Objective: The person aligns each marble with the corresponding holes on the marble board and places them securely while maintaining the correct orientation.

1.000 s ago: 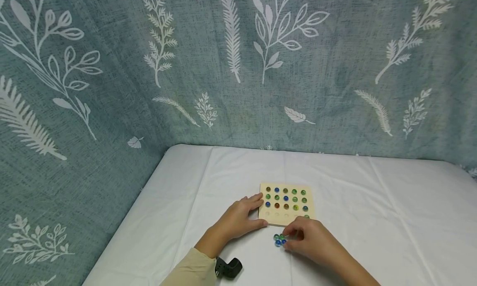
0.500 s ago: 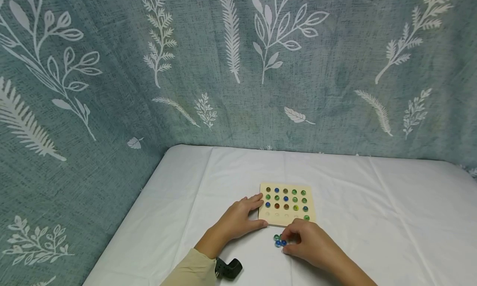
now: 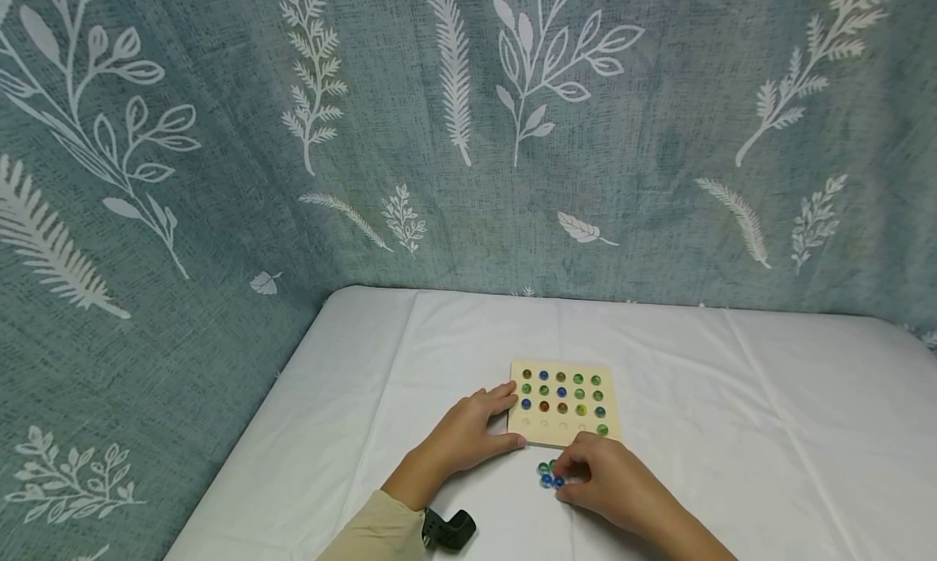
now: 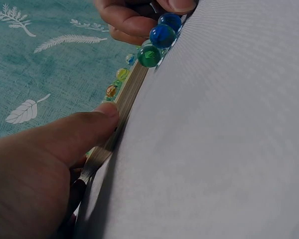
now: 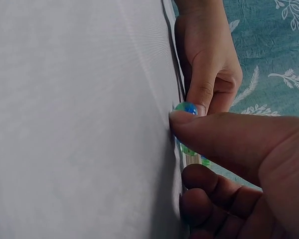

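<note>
A pale wooden board [image 3: 564, 436] with rows of round hollows lies on the table. Coloured marbles fill its three far rows. In the front row one green marble [image 3: 602, 429] sits at the right end. My left hand [image 3: 468, 435] rests at the board's left side, fingers extended onto the edge and thumb [image 4: 102, 117] against the near-left corner. Loose blue and green marbles [image 3: 546, 480] lie in a cluster just before the board. My right hand [image 3: 607, 473] is at their right side, fingers bent, with a gap between thumb and forefinger. In the right wrist view its thumb [image 5: 204, 129] partly covers the marbles.
A white cloth [image 3: 410, 366] covers the table. Behind and to the left hangs a blue-green curtain [image 3: 659, 219] with white leaf prints. A black device [image 3: 449, 530] sits at the left wrist, by the beige sleeve [image 3: 381, 524].
My right hand has stayed by the loose marbles, its thumb and fingers shifting slightly away from the front-right marble, which shows more fully. My left hand and the board hold still.
</note>
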A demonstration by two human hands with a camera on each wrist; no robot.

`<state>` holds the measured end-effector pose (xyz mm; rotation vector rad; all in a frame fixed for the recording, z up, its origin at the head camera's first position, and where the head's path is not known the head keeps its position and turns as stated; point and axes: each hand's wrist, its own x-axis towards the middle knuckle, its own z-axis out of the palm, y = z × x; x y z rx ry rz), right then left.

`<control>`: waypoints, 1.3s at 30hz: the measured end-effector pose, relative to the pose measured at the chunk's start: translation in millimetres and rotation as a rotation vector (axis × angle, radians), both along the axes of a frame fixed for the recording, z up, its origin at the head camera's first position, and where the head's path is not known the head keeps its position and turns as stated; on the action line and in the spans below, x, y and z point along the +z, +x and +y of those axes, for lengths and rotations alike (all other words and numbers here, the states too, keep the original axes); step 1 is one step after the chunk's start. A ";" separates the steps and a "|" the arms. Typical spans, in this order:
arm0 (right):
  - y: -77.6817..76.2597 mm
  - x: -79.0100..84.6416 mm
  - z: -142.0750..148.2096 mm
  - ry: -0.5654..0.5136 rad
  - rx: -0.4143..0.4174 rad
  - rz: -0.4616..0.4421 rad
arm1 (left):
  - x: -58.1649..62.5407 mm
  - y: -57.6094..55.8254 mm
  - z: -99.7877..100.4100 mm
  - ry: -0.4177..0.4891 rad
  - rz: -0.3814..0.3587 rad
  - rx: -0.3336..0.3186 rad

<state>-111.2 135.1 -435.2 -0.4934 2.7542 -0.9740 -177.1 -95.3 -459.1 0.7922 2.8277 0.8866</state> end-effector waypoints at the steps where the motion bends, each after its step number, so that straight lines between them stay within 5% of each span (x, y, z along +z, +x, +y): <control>1: -0.2 0.0 -0.4 0.004 0.000 0.004 | 0.3 -0.1 -0.4 0.002 -0.001 0.001; 15: -3.3 4.2 -1.3 -0.008 0.000 0.045 | -0.7 -2.3 -3.4 0.001 -0.001 0.004; 23: -11.1 13.5 -2.9 -0.093 -0.042 0.161 | 0.0 -2.4 -4.8 -0.010 0.002 0.002; 30: -25.7 10.7 -20.0 -0.048 -0.114 0.293 | -1.7 -1.7 -5.4 0.001 -0.018 0.003; 39: -42.2 5.8 -36.6 0.053 -0.097 0.355 | -0.3 -1.9 -4.8 0.001 -0.014 -0.026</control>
